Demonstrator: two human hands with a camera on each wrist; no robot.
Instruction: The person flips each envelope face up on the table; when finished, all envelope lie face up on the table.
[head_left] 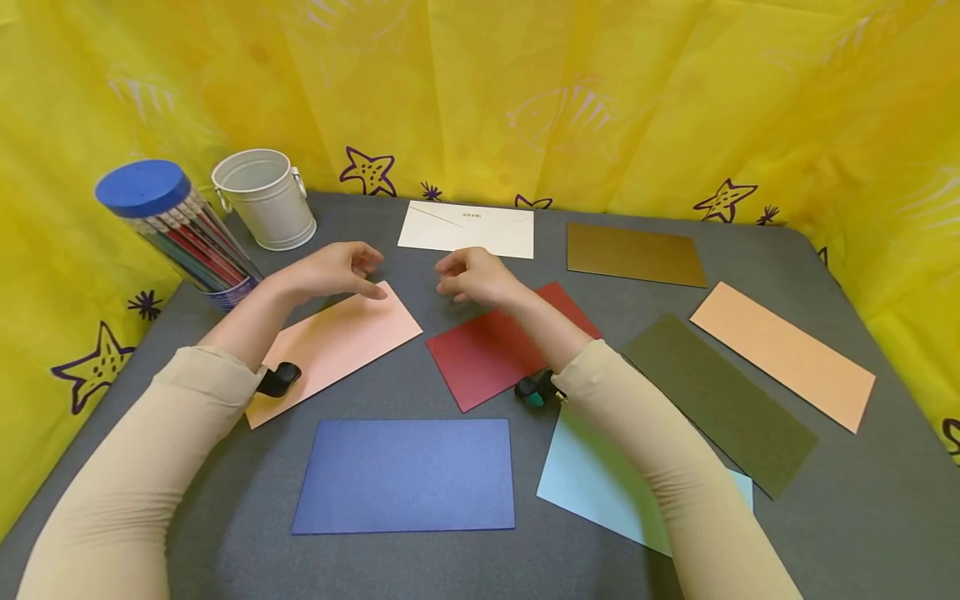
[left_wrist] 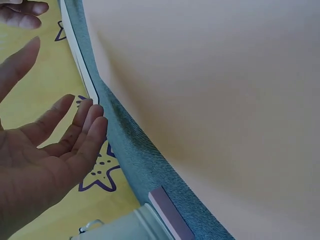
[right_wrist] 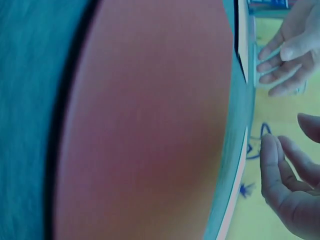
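My left hand (head_left: 337, 268) hovers above the far end of a pale pink paper rectangle (head_left: 330, 348), fingers loosely curved, with nothing held. Facing it, my right hand (head_left: 480, 277) hangs just beyond a red paper rectangle (head_left: 476, 358), its fingers bent and relaxed around nothing. A gap separates the two hands. Behind them lies a white envelope (head_left: 480, 232) with flap lines and small gold print. In the left wrist view the left palm (left_wrist: 40, 167) is empty. The right wrist view shows loosely bent right fingers (right_wrist: 272, 165). My right forearm partly covers the red and light blue sheets.
Flat rectangles lie around the grey table: blue (head_left: 405, 475), light blue (head_left: 588, 475), olive (head_left: 720, 404), peach (head_left: 783, 357) and brown (head_left: 636, 254). At the back left stand a white metal bucket (head_left: 273, 204) and a blue-lidded tub of pencils (head_left: 197, 250). Yellow cloth (head_left: 480, 92) hangs behind.
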